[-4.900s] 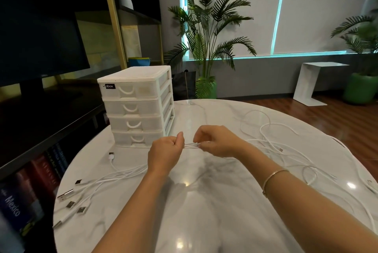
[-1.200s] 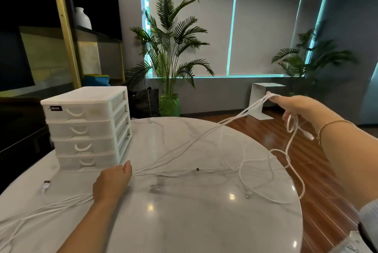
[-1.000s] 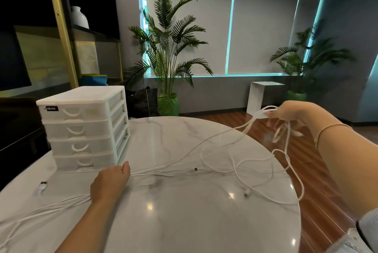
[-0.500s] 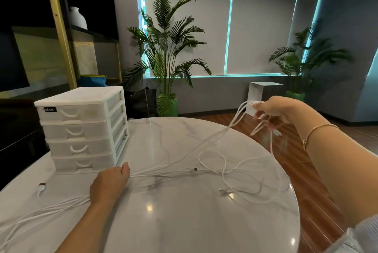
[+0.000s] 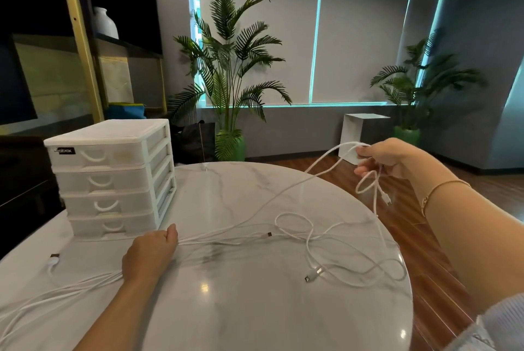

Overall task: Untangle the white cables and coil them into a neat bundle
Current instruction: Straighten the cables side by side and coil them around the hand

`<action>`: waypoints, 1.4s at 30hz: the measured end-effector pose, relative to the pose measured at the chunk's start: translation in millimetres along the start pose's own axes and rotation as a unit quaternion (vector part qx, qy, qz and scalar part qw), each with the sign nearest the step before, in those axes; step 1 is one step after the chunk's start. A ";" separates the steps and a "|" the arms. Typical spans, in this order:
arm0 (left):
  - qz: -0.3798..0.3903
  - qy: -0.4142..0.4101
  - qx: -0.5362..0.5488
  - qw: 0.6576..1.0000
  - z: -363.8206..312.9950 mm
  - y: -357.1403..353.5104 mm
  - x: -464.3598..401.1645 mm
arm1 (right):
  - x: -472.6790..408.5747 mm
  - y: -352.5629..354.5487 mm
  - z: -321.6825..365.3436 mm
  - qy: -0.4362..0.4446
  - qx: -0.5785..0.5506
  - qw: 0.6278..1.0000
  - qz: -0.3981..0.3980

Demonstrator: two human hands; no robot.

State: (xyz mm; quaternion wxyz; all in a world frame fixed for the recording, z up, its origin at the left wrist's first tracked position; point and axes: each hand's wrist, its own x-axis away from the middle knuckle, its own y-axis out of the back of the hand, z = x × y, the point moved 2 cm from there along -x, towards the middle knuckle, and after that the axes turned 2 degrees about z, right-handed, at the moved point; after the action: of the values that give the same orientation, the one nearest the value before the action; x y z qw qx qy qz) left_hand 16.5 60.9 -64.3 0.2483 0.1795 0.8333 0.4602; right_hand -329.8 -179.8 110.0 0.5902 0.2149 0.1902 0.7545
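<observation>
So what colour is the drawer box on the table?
White, with a small black label; the drawer box shows clearly in the head view.

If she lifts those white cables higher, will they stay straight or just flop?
Probably flop: below the right hand the white cables hang in limp loops. Likely light, since one strand spans hand to table with little sag. They may snag; loops cross there.
</observation>
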 end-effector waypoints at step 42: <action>-0.003 0.011 0.013 1.000 -0.7 -0.6 -1.0 | 10.3 54.4 -146.7 -0.157 0.483 0.859 -0.064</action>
State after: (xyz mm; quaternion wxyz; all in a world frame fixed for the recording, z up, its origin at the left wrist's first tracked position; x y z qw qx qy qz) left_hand 16.9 59.6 -64.2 0.2379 0.1751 0.8426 0.4503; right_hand -456.6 -187.2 18.0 0.4816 0.5758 0.4486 0.4851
